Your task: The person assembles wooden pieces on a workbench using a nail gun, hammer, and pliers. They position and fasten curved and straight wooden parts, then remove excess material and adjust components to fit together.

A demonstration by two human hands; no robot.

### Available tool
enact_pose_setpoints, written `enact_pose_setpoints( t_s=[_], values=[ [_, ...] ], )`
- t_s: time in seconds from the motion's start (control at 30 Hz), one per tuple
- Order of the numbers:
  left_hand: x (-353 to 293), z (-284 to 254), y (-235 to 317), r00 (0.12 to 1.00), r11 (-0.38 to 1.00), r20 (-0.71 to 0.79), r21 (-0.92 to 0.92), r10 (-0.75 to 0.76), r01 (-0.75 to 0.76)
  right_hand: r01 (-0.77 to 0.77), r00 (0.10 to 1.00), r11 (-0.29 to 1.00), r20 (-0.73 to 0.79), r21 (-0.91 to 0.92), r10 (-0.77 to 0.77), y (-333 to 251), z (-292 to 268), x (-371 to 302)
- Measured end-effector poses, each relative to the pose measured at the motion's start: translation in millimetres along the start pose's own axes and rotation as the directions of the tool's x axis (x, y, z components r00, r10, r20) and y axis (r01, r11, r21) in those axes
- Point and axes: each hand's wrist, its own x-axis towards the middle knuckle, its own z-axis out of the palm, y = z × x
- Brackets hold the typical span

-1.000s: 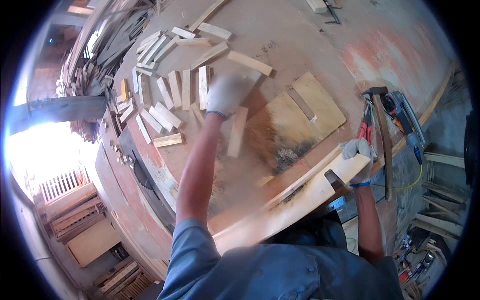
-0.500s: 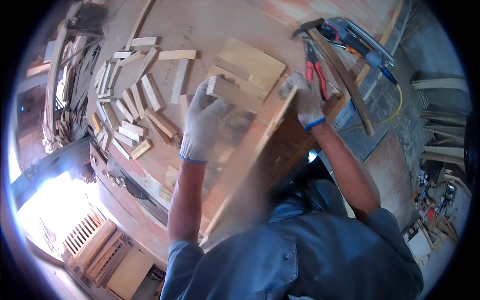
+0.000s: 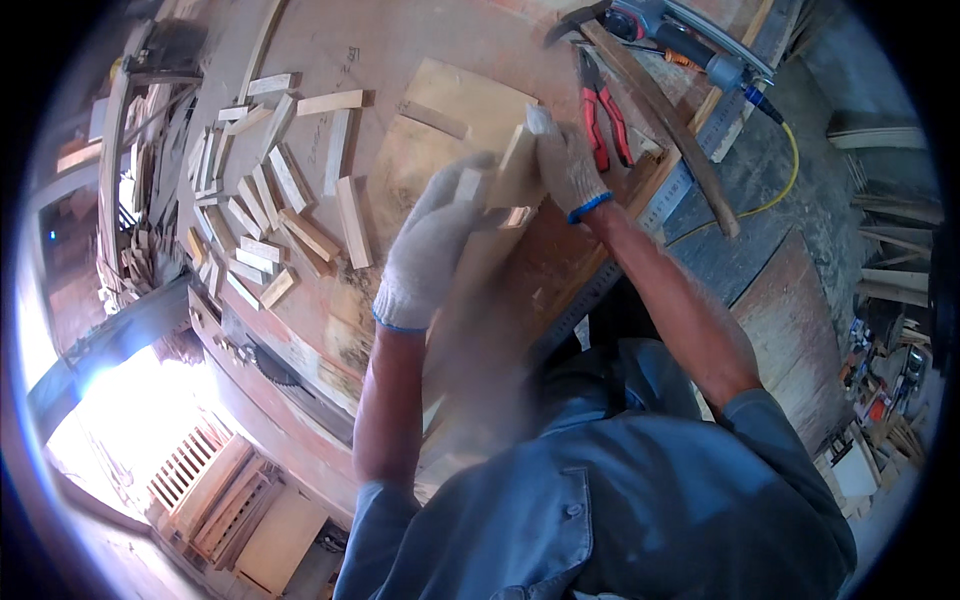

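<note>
My left hand, in a white knitted glove with a blue cuff, is closed around a small pale wood block whose end shows by the thumb. Another short wood end shows just right of it; whether that hand holds it too, I cannot tell. My right hand, gloved alike, grips the far end of a long wooden board. This board slants down toward my body, and its near part is smeared by motion. Flat plywood pieces lie on the bench beyond both hands.
Many short wood strips are spread on the bench at left. Red-handled pliers, a hammer and a blue power tool with a yellow cord lie at far right. A toothed blade shows at the lower left.
The board's far end and my right hand have moved left and away from me, close to my left hand. My left hand has shifted slightly right and nearer, still holding wood.
</note>
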Motion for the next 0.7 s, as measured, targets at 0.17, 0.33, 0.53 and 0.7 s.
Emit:
enact_pose_setpoints(
  t_s=[0.17, 0.33, 0.53, 0.7],
  values=[
    [-3.5, 15.7, 6.7, 0.993, 0.999, -0.11, 0.012, -0.032, 0.034, -0.126, 0.99, 0.992, 0.054, -0.028, 0.128, 10.2, 14.4, 2.5],
    [0.5, 7.9, -4.1, 0.999, 0.983, 0.01, 0.179, 0.044, -0.045, 0.005, 0.999, 0.999, -0.044, 0.039, -0.003, 22.9, 19.3, -0.7],
    [4.4, 1.3, -4.0, 0.994, 0.974, 0.078, 0.207, 0.082, -0.096, 0.222, 0.97, 0.952, -0.052, -0.21, -0.237, 22.7, 14.7, 5.0],
    [5.7, 1.8, -6.0, 0.998, 0.993, 0.037, 0.1, 0.053, -0.056, 0.134, 0.98, 0.99, -0.142, -0.043, -0.139, 16.0, 22.5, 7.2]
  ],
)
